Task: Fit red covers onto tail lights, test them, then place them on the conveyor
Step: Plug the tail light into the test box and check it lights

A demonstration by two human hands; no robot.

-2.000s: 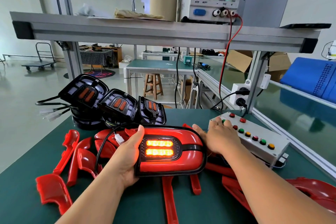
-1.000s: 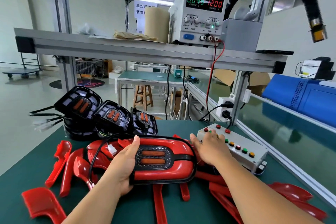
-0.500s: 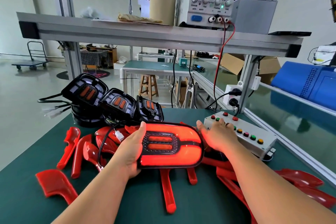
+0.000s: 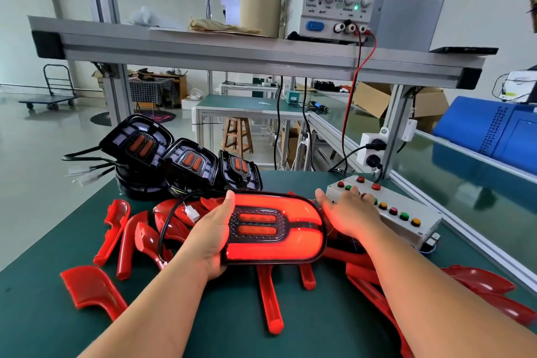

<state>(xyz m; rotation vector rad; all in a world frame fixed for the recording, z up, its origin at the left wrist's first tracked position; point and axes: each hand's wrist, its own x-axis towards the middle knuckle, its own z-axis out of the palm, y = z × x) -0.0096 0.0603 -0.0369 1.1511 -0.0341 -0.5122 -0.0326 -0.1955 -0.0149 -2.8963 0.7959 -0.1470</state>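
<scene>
1. The green workbench [image 4: 58,328] carries everything, with loose red covers [image 4: 93,289] scattered across it.
2. A power supply [image 4: 334,0] sits on the upper shelf, and its display reads 12.00 volts.
3. Uncovered black tail lights [image 4: 189,161] are stacked at the far left of the bench.
4. The covered tail light [image 4: 276,229] glows red at bench centre, raised above the loose covers.
5. The button box [image 4: 406,215] lies just to its right.
6. The left hand [image 4: 210,237] grips the light's left end, thumb along the top edge and fingers hidden behind.
7. The right hand [image 4: 347,213] lies flat, fingers stretched onto the box's buttons; which button it presses cannot be told.
</scene>
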